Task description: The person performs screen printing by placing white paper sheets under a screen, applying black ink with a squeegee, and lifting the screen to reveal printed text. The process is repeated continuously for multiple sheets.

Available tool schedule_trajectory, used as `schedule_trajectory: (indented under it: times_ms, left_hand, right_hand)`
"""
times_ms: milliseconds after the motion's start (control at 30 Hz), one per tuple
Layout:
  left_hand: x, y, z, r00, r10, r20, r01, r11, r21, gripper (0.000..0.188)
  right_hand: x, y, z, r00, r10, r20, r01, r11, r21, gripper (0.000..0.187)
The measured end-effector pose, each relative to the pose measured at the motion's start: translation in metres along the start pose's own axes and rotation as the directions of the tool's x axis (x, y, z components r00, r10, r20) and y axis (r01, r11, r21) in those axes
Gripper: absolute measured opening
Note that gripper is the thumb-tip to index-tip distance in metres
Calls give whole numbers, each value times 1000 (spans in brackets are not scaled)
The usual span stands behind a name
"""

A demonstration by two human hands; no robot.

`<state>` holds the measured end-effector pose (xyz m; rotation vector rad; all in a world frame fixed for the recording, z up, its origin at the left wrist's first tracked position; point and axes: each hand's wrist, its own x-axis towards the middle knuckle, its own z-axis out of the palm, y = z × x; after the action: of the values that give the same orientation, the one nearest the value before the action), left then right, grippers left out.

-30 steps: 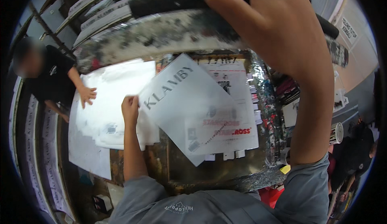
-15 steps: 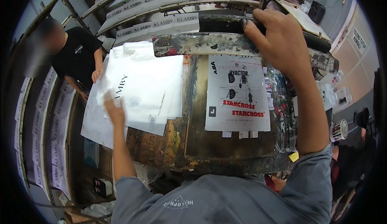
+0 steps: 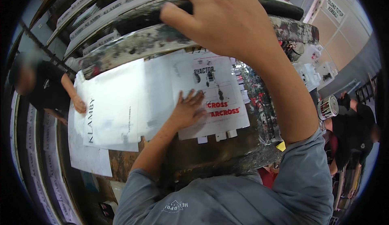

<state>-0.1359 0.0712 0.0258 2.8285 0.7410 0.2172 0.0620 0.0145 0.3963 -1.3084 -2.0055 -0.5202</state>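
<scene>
My right hand (image 3: 227, 18) is closed around the raised, paint-stained edge of a screen printing frame (image 3: 142, 40). Below it, my left hand (image 3: 188, 110) lies flat with fingers spread. It rests on a white printed sheet (image 3: 227, 121) with black drawings and red lettering. Left of that hand, a pale sheet (image 3: 156, 83) overlaps the printed sheet's left side. Beside it are white sheets (image 3: 113, 107) with large black letters along one edge. A co-worker's hand (image 3: 80, 103) touches their left edge.
The dark, ink-stained table (image 3: 178, 160) lies under the sheets. A paint can (image 3: 328, 106) stands at the right, near plastic containers (image 3: 324, 74). Drying racks (image 3: 40, 152) with printed sheets line the left and back. Another person (image 3: 356, 123) is at the far right.
My left hand has moved right, from the white stack onto the printed sheet. White sheets now reach over the printed sheet's left part. The view has shifted; my right hand still grips the frame.
</scene>
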Motion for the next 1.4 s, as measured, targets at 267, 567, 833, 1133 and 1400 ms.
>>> schedule_trajectory:
  times_ms: [267, 567, 833, 1133, 1400]
  left_hand:
    - [88, 94, 53, 978, 173, -116, -186, 976, -114, 79]
    - [13, 69, -7, 971, -54, -234, -31, 938, -345, 74]
    - [-107, 38, 0, 943, -265, -199, 278, 960, 38, 74]
    - [-104, 40, -20, 832, -357, -425, 325, 934, -148, 98]
    - [-170, 69, -111, 595, -752, -283, -86, 291, -953, 101]
  right_hand:
    - [11, 12, -9, 991, 15, 136, -12, 1000, -19, 59]
    - [12, -23, -15, 937, 255, 240, -213, 959, -187, 63]
    - [19, -24, -22, 898, 283, 336, -266, 959, -97, 61]
    - [-15, -25, 4, 995, 101, -4, -101, 993, -58, 58]
    - [-167, -46, 50, 935, 19, 354, 10, 997, -80, 47]
